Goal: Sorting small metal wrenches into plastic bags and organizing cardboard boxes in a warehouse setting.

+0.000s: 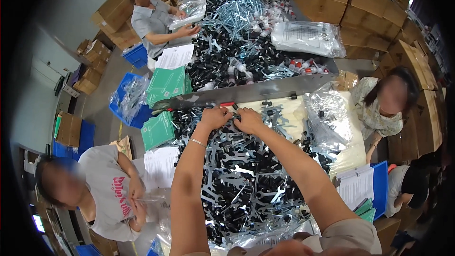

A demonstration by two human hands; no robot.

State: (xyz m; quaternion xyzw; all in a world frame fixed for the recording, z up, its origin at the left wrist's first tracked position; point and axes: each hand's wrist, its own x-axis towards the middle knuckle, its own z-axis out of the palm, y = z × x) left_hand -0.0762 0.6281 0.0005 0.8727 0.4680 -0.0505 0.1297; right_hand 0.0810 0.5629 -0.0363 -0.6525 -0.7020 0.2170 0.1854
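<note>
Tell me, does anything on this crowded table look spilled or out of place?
Nothing looks damaged. The flat silver metal wrenches and small black parts lie in one loose heap, not sorted, under the left hand and right hand.

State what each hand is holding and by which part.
Both hands, left hand and right hand, rest palm-down on the far end of the pile of flat metal wrenches. Fingers hidden; any hold cannot be told.
</note>
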